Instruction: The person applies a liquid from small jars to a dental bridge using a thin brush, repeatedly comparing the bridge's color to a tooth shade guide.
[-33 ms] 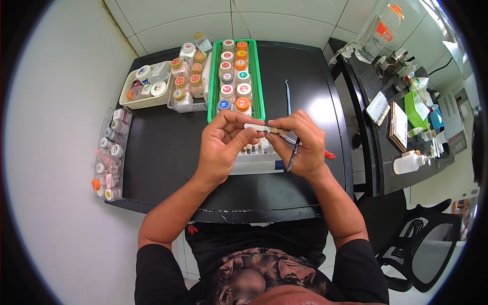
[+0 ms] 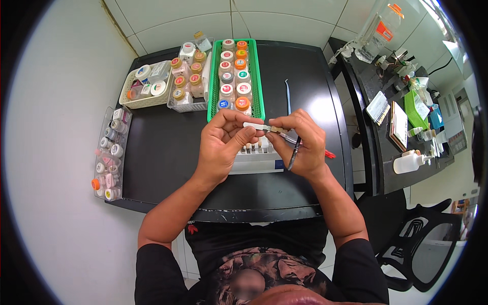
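A small white strip-like piece [image 2: 255, 125] is pinched between the thumb and fingers of the left hand [image 2: 221, 145], held above the middle of the black bench [image 2: 168, 152]. The right hand [image 2: 300, 145] meets it from three o'clock, its fingers closed on a thin dark tool [image 2: 294, 154] whose tip touches the strip's right end; a red-tipped handle [image 2: 329, 153] sticks out past the hand at three o'clock. Against the earlier frame, nothing has visibly shifted: both hands keep the same grip and place.

Just below the hands lies a white rack [image 2: 256, 158] with small pieces standing in it. At twelve o'clock stands a green basket [image 2: 210, 91] of small jars with orange, white and grey lids. A clear tray [image 2: 188, 105] of jars sits at eleven o'clock, with a cream basket [image 2: 127, 99] beyond it. A thin metal probe [image 2: 287, 96] lies at one o'clock. At nine o'clock, at the bench's edge, sits a clear box [image 2: 99, 168] of small pots.
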`<state>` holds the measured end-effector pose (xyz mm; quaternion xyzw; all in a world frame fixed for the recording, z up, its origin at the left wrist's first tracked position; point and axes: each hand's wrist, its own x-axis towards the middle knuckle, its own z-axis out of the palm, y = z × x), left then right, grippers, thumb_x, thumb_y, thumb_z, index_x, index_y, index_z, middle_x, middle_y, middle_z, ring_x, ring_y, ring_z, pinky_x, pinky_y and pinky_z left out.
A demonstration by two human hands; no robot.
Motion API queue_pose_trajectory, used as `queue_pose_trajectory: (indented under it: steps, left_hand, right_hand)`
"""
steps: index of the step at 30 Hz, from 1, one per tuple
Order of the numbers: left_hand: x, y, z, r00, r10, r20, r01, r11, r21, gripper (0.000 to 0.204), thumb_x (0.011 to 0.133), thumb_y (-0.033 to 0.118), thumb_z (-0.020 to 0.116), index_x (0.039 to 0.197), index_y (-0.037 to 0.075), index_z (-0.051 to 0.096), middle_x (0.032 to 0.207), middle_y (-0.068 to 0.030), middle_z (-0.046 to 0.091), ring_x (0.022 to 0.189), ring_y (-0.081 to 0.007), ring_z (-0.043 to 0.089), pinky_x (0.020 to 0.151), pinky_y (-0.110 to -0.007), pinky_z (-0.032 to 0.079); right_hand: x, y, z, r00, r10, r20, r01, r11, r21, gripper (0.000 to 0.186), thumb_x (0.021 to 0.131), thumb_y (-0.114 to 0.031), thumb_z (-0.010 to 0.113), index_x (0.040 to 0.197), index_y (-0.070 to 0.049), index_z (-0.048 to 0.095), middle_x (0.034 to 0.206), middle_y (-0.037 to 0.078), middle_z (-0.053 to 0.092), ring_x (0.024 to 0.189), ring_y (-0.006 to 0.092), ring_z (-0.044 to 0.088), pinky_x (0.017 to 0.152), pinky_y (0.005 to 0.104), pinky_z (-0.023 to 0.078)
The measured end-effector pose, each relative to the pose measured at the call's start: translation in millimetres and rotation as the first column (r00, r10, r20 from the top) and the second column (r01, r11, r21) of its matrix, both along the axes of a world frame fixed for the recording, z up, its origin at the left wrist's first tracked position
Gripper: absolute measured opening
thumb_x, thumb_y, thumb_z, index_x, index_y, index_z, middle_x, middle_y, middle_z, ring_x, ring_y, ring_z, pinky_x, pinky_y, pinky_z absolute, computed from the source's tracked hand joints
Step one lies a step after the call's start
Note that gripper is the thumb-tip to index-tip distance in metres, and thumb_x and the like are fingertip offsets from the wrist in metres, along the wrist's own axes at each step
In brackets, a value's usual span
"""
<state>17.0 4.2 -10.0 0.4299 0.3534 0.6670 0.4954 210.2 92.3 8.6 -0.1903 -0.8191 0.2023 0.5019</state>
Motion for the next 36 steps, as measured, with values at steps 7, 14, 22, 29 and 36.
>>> queue_pose_trajectory:
  steps: [7, 14, 22, 29, 36]
  left_hand:
    - [-1.2, 0.2, 3.1, 0.999, -0.007, 0.052, 0.009, 0.999, -0.035, 0.015, 0.106, 0.006, 0.073, 0.117, 0.001, 0.064, 0.117, -0.0139, 0.076, 0.104, -0.02, 0.078, 0.089, -0.033, 0.063]
    - [-4.1, -1.1, 1.1, 0.996, -0.085, 0.016, 0.087, 0.988, -0.129, 0.013, 0.103, 0.005, 0.077, 0.108, 0.0, 0.066, 0.114, -0.0128, 0.075, 0.1, -0.0193, 0.078, 0.085, -0.032, 0.063]
    - [2.2, -1.3, -1.2, 0.984, -0.163, 0.071, 0.171, 0.976, -0.137, 0.02, 0.101, 0.0, 0.077, 0.116, -0.001, 0.064, 0.119, -0.0153, 0.073, 0.109, -0.0268, 0.08, 0.088, -0.035, 0.067]
    - [-1.6, -2.1, 0.9, 0.988, -0.15, -0.021, 0.145, 0.977, -0.158, 0.022, 0.105, 0.003, 0.073, 0.126, -0.001, 0.067, 0.115, -0.0116, 0.076, 0.102, -0.0209, 0.079, 0.09, -0.033, 0.065]
    - [2.2, -4.3, 1.3, 0.992, -0.125, 0.017, 0.127, 0.983, -0.134, 0.023, 0.102, 0.002, 0.077, 0.124, -0.001, 0.069, 0.111, -0.0094, 0.077, 0.102, -0.0165, 0.077, 0.092, -0.031, 0.063]
  right_hand:
    - [3.3, 7.6, -1.5, 1.0, 0.011, 0.005, -0.011, 0.997, 0.074, 0.029, 0.079, 0.008, 0.086, 0.105, 0.0, 0.075, 0.089, 0.01, 0.076, 0.08, 0.022, 0.069, 0.071, 0.0331, 0.054]
    - [2.5, -0.2, 6.7, 0.996, -0.06, -0.061, 0.061, 0.998, 0.012, 0.034, 0.078, 0.001, 0.09, 0.108, -0.002, 0.074, 0.101, 0.01, 0.072, 0.091, 0.0237, 0.069, 0.075, 0.0364, 0.055]
    - [7.5, 0.9, -5.0, 0.992, -0.055, -0.111, 0.025, 0.966, -0.256, 0.031, 0.087, -0.004, 0.089, 0.11, 0.001, 0.07, 0.095, 0.007, 0.072, 0.086, 0.0135, 0.066, 0.075, 0.0301, 0.053]
    - [7.2, -3.4, -10.4, 0.982, 0.146, -0.119, -0.186, 0.854, -0.486, 0.018, 0.095, -0.004, 0.082, 0.108, 0.003, 0.071, 0.095, 0.004, 0.073, 0.085, 0.0087, 0.065, 0.076, 0.0264, 0.052]
    - [3.3, -9.1, -1.4, 0.923, 0.188, -0.335, -0.375, 0.629, -0.681, 0.008, 0.102, -0.002, 0.077, 0.108, 0.003, 0.074, 0.098, 0.002, 0.073, 0.089, 0.0058, 0.065, 0.078, 0.0241, 0.051]
